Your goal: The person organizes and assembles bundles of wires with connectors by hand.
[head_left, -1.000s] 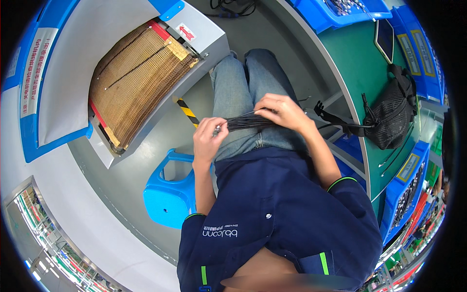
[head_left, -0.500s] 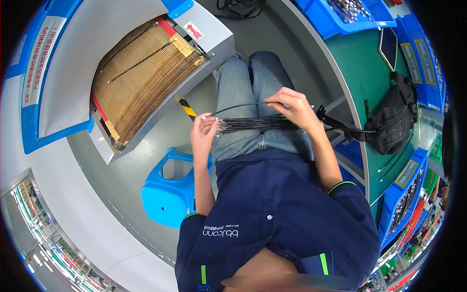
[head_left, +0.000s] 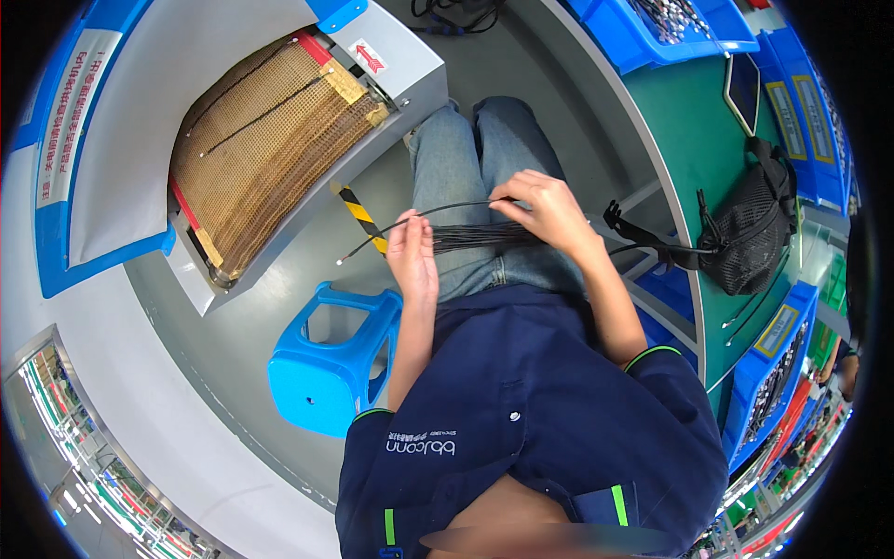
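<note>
A single thin black cable (head_left: 454, 206) is stretched over my lap. My left hand (head_left: 414, 256) is closed on it, pinching it between thumb and fingertips. Its pale-tipped end sticks out past that hand to the left and slants down. My right hand (head_left: 548, 212) is also closed, pinching the same cable farther right. Beneath both hands a bundle of similar black cables (head_left: 470, 238) lies across my thighs. My left hand covers the bundle's left end, and my right hand and wrist hide its right end.
Ahead on the left is a machine with a brown mesh belt (head_left: 270, 140) carrying two dark cables. A blue stool (head_left: 317, 377) stands left of me. On the right, a green-topped table (head_left: 656, 126) holds a black mesh bag (head_left: 750, 228), a tablet-like device (head_left: 742, 93) and blue bins (head_left: 684, 47).
My left hand has moved right along the cable, leaving its end sticking out to the left. My right hand has shifted slightly left, still pinching the cable. The two belt cables have moved slightly down-left.
</note>
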`<state>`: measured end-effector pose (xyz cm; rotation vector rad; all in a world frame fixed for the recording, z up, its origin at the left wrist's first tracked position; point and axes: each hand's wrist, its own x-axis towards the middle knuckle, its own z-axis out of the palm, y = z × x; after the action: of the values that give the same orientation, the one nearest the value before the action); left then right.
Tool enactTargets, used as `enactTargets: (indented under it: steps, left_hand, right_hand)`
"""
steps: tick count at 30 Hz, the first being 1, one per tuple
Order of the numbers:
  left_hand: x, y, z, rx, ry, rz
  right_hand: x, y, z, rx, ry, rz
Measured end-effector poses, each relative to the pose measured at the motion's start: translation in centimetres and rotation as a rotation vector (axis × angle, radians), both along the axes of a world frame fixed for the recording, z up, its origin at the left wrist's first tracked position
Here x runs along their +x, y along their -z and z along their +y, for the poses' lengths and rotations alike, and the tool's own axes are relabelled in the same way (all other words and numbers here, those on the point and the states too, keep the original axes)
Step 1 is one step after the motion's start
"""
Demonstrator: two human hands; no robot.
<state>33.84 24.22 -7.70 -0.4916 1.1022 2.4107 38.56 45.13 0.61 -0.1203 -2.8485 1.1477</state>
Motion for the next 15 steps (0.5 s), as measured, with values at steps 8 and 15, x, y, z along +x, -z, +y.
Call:
enactTargets:
  steps: [8,15]
  left_hand:
    - [-0.5,1.0,-1.0,-0.007,-0.067,0.017]
    - [-0.6,0.8,-1.1,-0.021,-0.098,0.031]
  right_hand:
    - [1.0,0.8,0.4,-0.206,0.116,-0.078]
    - [1.1,0.7,0.4,-0.248,0.114,-0.04]
